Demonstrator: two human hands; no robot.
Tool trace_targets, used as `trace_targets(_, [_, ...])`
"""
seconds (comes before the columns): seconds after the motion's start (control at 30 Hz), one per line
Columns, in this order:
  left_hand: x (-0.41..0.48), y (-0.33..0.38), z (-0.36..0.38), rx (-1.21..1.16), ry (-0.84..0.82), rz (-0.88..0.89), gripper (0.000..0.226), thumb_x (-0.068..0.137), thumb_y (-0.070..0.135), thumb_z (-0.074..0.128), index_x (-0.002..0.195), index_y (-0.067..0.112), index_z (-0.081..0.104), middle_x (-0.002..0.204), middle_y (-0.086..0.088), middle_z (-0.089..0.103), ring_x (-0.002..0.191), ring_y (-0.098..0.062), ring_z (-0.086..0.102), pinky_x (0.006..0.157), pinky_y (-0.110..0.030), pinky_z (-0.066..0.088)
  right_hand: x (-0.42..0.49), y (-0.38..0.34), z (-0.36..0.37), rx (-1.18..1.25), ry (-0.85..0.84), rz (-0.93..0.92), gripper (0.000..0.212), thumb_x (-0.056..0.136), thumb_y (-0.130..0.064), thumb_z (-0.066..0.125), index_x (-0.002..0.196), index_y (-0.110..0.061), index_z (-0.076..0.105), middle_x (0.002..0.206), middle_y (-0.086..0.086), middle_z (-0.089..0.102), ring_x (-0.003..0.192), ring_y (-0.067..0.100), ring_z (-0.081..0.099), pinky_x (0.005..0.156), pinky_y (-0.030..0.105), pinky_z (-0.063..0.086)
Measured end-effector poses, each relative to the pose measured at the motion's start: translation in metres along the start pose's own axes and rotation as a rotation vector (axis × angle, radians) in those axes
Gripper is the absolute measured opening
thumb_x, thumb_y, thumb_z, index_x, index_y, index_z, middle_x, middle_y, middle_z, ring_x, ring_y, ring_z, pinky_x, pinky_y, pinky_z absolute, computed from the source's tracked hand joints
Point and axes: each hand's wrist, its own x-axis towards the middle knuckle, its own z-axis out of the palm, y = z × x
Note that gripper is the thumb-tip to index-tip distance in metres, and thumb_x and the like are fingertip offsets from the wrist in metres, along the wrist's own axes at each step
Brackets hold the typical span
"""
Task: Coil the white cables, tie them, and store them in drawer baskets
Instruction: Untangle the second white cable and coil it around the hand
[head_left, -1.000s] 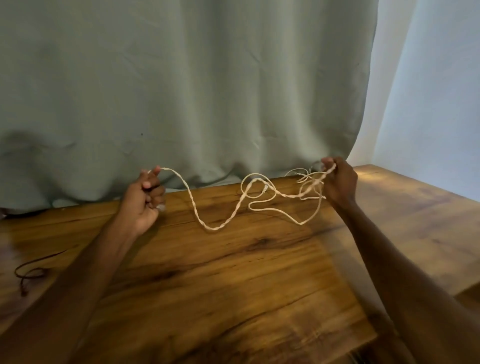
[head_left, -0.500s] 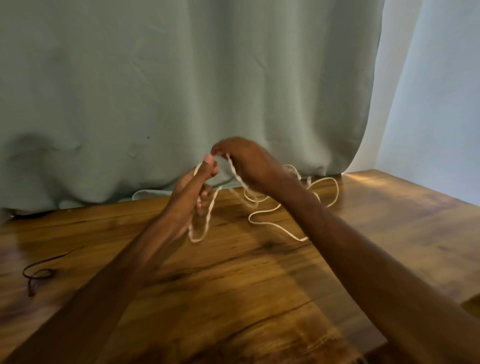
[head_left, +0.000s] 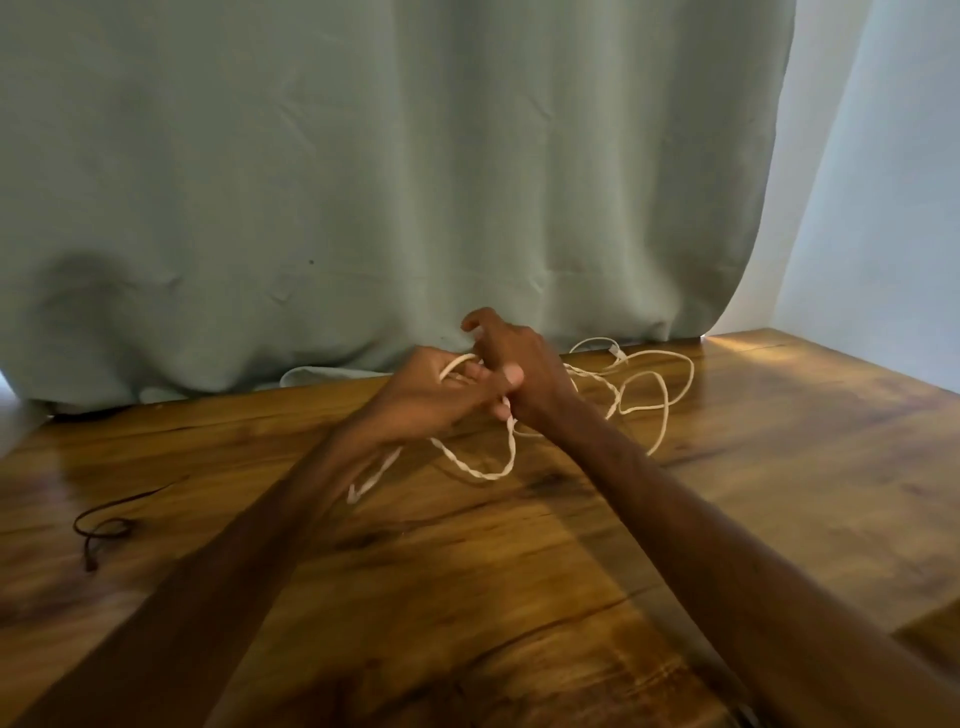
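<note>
Above the wooden desk (head_left: 467, 597), a twisted loop of the white cable (head_left: 483, 474) sags beneath the touching left hand (head_left: 436, 395) and right hand (head_left: 519, 369), both curled around it, its loose loops lying rightward near the green curtain (head_left: 363, 182).

A wooden worktop (head_left: 571, 597) with dark grain streaks and a glossy sheen fills the lower frame. At 1 o'clock, loose loops of the white cable (head_left: 483, 475) sprawl on it, with a small connector lying near the back edge. A twisted stretch of the cable curves over the wood near the centre. At 9 o'clock lies a thin dark cord (head_left: 124, 501), looped. At 12 o'clock, the hem of a grey-green curtain (head_left: 415, 182) rests along the back edge.
</note>
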Motion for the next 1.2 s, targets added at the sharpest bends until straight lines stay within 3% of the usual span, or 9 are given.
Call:
trace_targets(0.07, [0.002, -0.005, 0.003, 0.145, 0.028, 0.053, 0.028, 0.088, 0.037, 0.079, 0.090, 0.009, 0.077, 0.079, 0.001, 0.079, 0.076, -0.008, 0.076, 0.080, -0.026, 0.057, 0.004, 0.002, 0.005, -0.005, 0.030, 0.030, 0.036, 0.100, -0.022, 0.061, 0.134, -0.016, 0.050, 0.108, 0.005, 0.074, 0.096, 0.024, 0.071, 0.083, 0.044, 0.059])
trace_targets(0.17, [0.001, -0.006, 0.006, 0.126, 0.052, 0.052, 0.024, 0.093, 0.024, 0.074, 0.077, 0.006, 0.075, 0.063, 0.008, 0.072, 0.058, 0.000, 0.065, 0.064, -0.015, 0.048, 0.007, 0.003, 0.005, 0.045, 0.103, 0.037, 0.029, 0.100, -0.018, 0.059, 0.128, -0.017, 0.053, 0.098, 0.002, 0.075, 0.089, 0.023, 0.072, 0.076, 0.041, 0.058])
trace_targets(0.33, [0.002, 0.017, -0.016, -0.447, 0.212, 0.045, 0.017, 0.095, 0.013, 0.064, 0.079, 0.011, 0.069, 0.058, 0.005, 0.046, 0.043, -0.005, 0.033, 0.036, -0.016, 0.023, 0.003, 0.030, 0.012, 0.020, 0.149, 0.091, 0.017, 0.097, -0.020, 0.059, 0.114, -0.018, 0.059, 0.085, 0.007, 0.074, 0.074, 0.034, 0.069, 0.061, 0.040, 0.054])
trace_targets(0.47, [0.003, 0.035, -0.067, -0.764, 0.264, 0.241, 0.023, 0.100, 0.018, 0.051, 0.080, 0.017, 0.062, 0.060, 0.010, 0.037, 0.048, -0.001, 0.028, 0.034, -0.013, 0.019, -0.010, 0.077, 0.006, -0.032, 0.129, 0.302, 0.028, 0.088, -0.012, 0.069, 0.115, -0.018, 0.063, 0.094, 0.007, 0.076, 0.086, 0.032, 0.072, 0.074, 0.047, 0.058])
trace_targets(0.6, [0.001, 0.029, -0.108, -0.909, 0.270, 0.343, 0.026, 0.103, 0.025, 0.043, 0.081, 0.024, 0.057, 0.059, 0.013, 0.035, 0.051, -0.004, 0.026, 0.044, -0.020, 0.009, -0.017, 0.131, -0.005, -0.118, 0.302, 0.352, 0.025, 0.081, -0.007, 0.065, 0.104, -0.017, 0.070, 0.096, 0.008, 0.075, 0.091, 0.037, 0.069, 0.080, 0.049, 0.055])
trace_targets(0.7, [-0.003, 0.021, -0.126, -1.003, 0.341, 0.354, 0.027, 0.103, 0.027, 0.042, 0.081, 0.025, 0.056, 0.061, 0.011, 0.037, 0.051, -0.004, 0.028, 0.040, -0.017, 0.020, -0.014, 0.162, -0.014, -0.060, 0.334, 0.526, 0.020, 0.090, -0.008, 0.056, 0.094, -0.007, 0.075, 0.094, 0.018, 0.076, 0.090, 0.043, 0.070, 0.081, 0.044, 0.053])
trace_targets(0.8, [-0.001, 0.012, -0.129, -0.998, 0.380, 0.310, 0.028, 0.103, 0.028, 0.043, 0.080, 0.026, 0.058, 0.061, 0.011, 0.040, 0.049, -0.004, 0.028, 0.038, -0.017, 0.024, -0.009, 0.159, -0.025, 0.137, 0.292, 0.603, 0.024, 0.094, -0.014, 0.054, 0.095, -0.003, 0.075, 0.100, 0.019, 0.076, 0.097, 0.038, 0.071, 0.084, 0.039, 0.051])
trace_targets(1.0, [0.001, 0.010, -0.114, -0.784, 0.381, 0.203, 0.027, 0.102, 0.030, 0.047, 0.077, 0.026, 0.056, 0.057, 0.012, 0.038, 0.050, -0.004, 0.026, 0.044, -0.021, 0.013, 0.027, 0.090, -0.040, 0.509, 0.348, 0.363, 0.040, 0.111, -0.032, 0.039, 0.091, -0.018, 0.071, 0.084, 0.009, 0.076, 0.076, 0.027, 0.077, 0.080, 0.047, 0.062])
trace_targets(1.2, [-0.008, 0.025, -0.126, -0.663, 0.436, 0.207, 0.030, 0.100, 0.029, 0.046, 0.071, 0.025, 0.052, 0.055, 0.012, 0.035, 0.047, -0.005, 0.023, 0.038, -0.018, 0.019, 0.053, 0.033, -0.043, 0.522, 0.179, 0.239, 0.031, 0.089, 0.004, 0.045, 0.100, -0.001, 0.073, 0.059, -0.007, 0.062, 0.046, 0.011, 0.054, 0.042, 0.023, 0.041])
